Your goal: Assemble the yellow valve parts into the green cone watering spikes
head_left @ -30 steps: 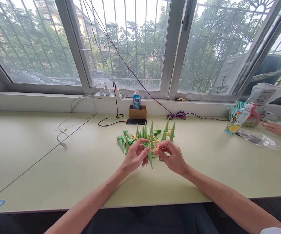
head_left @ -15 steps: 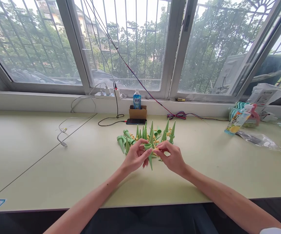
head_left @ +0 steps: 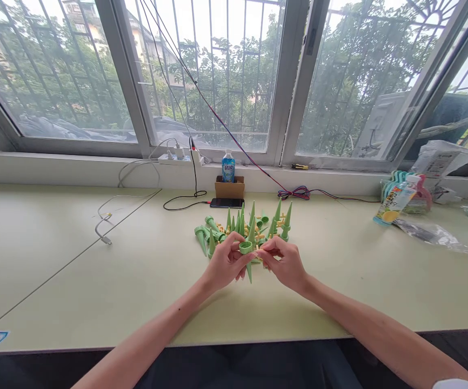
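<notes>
A light-green, cup-topped conical plastic spike [head_left: 246,248] is held point down, open end up. A small yellow plastic piece [head_left: 258,248] (mostly hidden, its shape unclear) is just beside it. Behind, more green plastic spikes [head_left: 252,229], some upright, some lying, mingle with yellow cross-shaped plastic pieces [head_left: 282,215].

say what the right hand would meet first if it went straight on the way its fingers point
Most likely the left hand, which holds the green cone; depth between the hands is unclear.
</notes>
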`<control>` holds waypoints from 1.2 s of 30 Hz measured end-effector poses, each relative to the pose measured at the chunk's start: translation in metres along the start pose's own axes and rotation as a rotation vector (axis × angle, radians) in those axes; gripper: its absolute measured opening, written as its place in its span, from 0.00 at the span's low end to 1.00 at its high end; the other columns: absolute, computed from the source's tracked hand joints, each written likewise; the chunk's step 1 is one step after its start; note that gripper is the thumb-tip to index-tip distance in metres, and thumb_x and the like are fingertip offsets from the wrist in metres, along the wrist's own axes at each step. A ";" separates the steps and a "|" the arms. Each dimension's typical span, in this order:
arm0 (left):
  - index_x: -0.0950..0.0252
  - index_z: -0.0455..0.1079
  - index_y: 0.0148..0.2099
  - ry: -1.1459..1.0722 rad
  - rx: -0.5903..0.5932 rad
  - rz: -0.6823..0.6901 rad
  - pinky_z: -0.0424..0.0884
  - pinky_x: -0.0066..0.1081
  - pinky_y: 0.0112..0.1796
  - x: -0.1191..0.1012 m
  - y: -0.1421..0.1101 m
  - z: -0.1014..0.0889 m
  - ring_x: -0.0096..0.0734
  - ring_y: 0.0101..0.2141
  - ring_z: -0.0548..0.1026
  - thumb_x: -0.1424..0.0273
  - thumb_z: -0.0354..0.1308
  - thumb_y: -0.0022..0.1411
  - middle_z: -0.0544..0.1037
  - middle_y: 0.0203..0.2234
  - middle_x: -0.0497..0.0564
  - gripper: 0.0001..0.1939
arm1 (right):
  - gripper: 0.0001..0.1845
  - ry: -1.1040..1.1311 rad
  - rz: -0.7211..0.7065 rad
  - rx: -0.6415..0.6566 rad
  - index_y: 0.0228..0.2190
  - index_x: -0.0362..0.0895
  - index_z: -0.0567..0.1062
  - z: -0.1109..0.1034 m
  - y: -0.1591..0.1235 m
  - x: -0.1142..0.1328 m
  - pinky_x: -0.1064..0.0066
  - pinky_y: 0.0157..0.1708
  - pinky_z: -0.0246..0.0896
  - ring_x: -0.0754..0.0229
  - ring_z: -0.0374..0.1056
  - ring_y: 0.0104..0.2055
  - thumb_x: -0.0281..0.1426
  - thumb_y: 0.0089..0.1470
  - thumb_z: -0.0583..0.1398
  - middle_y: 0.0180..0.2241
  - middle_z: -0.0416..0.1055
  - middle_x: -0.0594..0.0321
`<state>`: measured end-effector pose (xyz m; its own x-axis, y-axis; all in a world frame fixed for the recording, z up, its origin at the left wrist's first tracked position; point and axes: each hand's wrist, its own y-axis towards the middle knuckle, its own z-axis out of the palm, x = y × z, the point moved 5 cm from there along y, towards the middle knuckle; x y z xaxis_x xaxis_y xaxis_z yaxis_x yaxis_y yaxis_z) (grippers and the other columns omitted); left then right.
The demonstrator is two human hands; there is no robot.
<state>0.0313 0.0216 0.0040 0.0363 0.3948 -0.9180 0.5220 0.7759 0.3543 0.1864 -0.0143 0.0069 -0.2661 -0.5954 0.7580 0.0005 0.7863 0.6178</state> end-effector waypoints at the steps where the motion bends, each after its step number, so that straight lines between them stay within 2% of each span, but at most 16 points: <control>1: 0.60 0.54 0.38 0.021 -0.007 0.002 0.61 0.19 0.13 0.000 0.000 -0.001 0.19 0.13 0.68 0.59 0.61 0.63 0.67 0.19 0.37 0.18 | 0.19 0.026 0.020 0.002 0.25 0.45 0.67 0.001 0.000 -0.001 0.73 0.17 0.63 0.66 0.64 0.17 0.44 0.57 0.64 0.23 0.70 0.66; 10: 0.60 0.58 0.41 0.283 -0.057 0.187 0.66 0.21 0.20 0.004 -0.004 -0.007 0.20 0.15 0.67 0.65 0.63 0.61 0.66 0.17 0.37 0.15 | 0.22 0.157 0.145 0.023 0.24 0.45 0.65 0.006 -0.001 -0.009 0.73 0.14 0.61 0.65 0.64 0.15 0.48 0.53 0.66 0.18 0.68 0.68; 18: 0.61 0.58 0.40 0.148 -0.071 0.135 0.64 0.20 0.17 -0.002 0.000 -0.003 0.19 0.14 0.66 0.63 0.61 0.62 0.70 0.18 0.39 0.14 | 0.16 0.060 0.095 0.068 0.29 0.46 0.66 0.004 0.001 -0.003 0.71 0.20 0.67 0.64 0.67 0.20 0.43 0.60 0.62 0.22 0.70 0.67; 24: 0.60 0.57 0.40 0.051 -0.117 0.076 0.60 0.19 0.14 -0.002 0.003 -0.006 0.19 0.12 0.65 0.60 0.61 0.62 0.68 0.17 0.37 0.16 | 0.09 0.014 0.012 0.095 0.41 0.47 0.69 0.004 0.001 0.004 0.71 0.27 0.71 0.64 0.69 0.25 0.39 0.63 0.59 0.29 0.71 0.65; 29: 0.60 0.57 0.41 0.060 -0.102 0.065 0.60 0.19 0.14 0.000 0.003 -0.005 0.20 0.12 0.65 0.59 0.61 0.62 0.66 0.16 0.36 0.17 | 0.10 -0.043 -0.016 0.105 0.37 0.46 0.72 0.004 0.001 0.003 0.70 0.27 0.68 0.63 0.67 0.23 0.38 0.65 0.56 0.23 0.71 0.66; 36: 0.60 0.58 0.42 0.101 -0.095 0.077 0.60 0.20 0.15 0.000 0.000 -0.006 0.19 0.13 0.65 0.58 0.59 0.63 0.64 0.16 0.36 0.15 | 0.16 -0.035 0.027 0.117 0.34 0.45 0.72 0.005 -0.001 0.000 0.71 0.21 0.65 0.64 0.65 0.19 0.44 0.65 0.55 0.21 0.69 0.67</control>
<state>0.0263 0.0245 0.0053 -0.0152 0.4991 -0.8664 0.4379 0.7823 0.4430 0.1815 -0.0139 0.0048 -0.3008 -0.5697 0.7649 -0.1036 0.8168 0.5676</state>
